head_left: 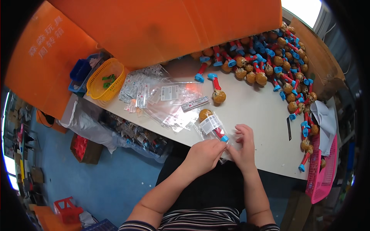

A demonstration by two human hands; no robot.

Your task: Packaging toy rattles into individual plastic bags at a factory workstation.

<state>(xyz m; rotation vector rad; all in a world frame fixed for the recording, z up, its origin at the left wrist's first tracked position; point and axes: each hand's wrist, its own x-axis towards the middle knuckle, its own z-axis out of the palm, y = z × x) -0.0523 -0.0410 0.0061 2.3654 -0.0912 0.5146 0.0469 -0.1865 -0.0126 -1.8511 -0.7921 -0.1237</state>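
A clear plastic bag [210, 124] with a white label holds one toy that has a round brown head, a red handle and a blue end. My left hand [205, 154] is closed, pinching the lower end of the bag by the toy's blue end. Against the same end, my right hand [243, 148] presses its thumb and index finger, with its other fingers loosely curled above. Just beyond the bag lies a loose toy [218, 92] of the same kind. Flat clear bags [169, 104] are spread to the left, with a small printed packet [195, 103] on their edge.
Many such toys [260, 77] are heaped along the table's back and right. A yellow basket [106, 82] with green pieces stands at left, and a pink basket [323, 169] at right. Orange boards [173, 30] rise behind. A thin black blade-like strip [289, 129] lies near the right edge.
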